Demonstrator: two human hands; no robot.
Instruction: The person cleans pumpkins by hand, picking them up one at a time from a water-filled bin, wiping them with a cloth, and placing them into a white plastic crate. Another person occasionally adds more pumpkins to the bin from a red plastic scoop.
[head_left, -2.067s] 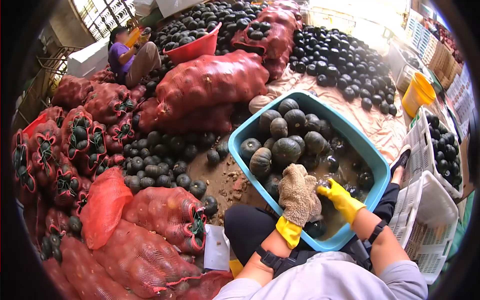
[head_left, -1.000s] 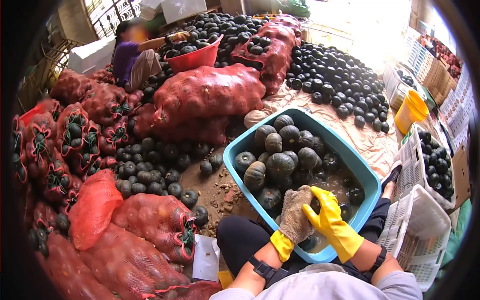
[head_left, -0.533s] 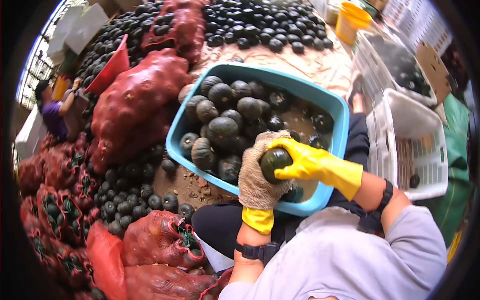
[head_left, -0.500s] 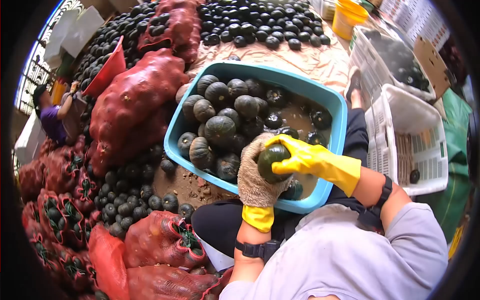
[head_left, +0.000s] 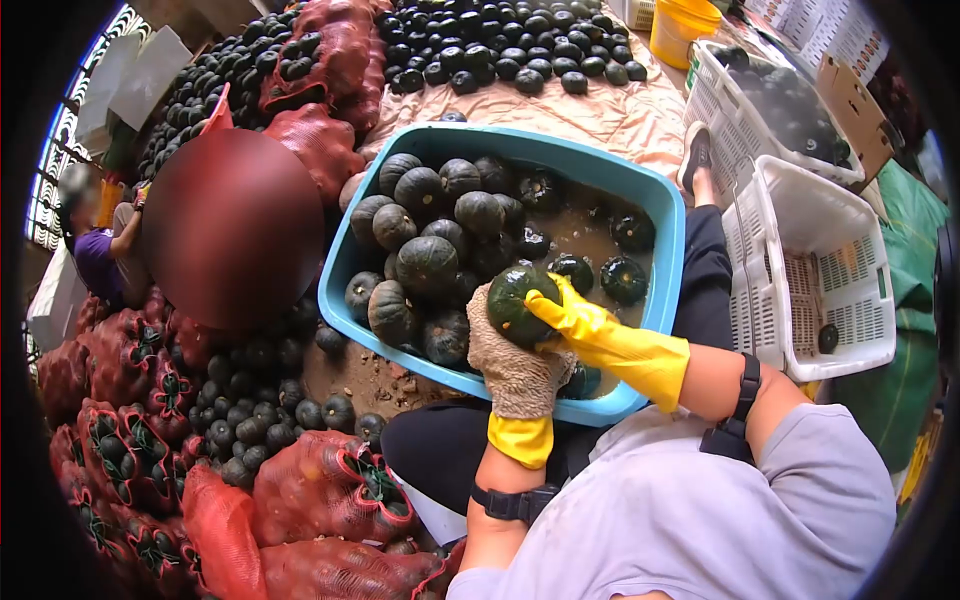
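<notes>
A wet, dark green squash (head_left: 517, 305) is held between both hands over the near edge of a blue tub (head_left: 668, 270). My left hand (head_left: 515, 365), in a brown cloth mitt over a yellow glove, cups it from the left and below. Yellow-gloved fingers of my right hand (head_left: 590, 325) press on its right side. Dull green squashes (head_left: 427, 262) are heaped in the tub's left part. On the right, shiny wet ones (head_left: 623, 280) sit in brown water (head_left: 590, 240).
White crates (head_left: 835, 270) stand at the right, below a yellow bucket (head_left: 683, 30). Red mesh sacks (head_left: 325, 485) and loose squashes lie at the left. More squashes (head_left: 500, 45) cover a sheet at the back. Another person (head_left: 98, 255) sits far left.
The held squash has turned and shows more of its surface above the mitt. My right hand has shifted slightly left and lower. The view has moved a little.
</notes>
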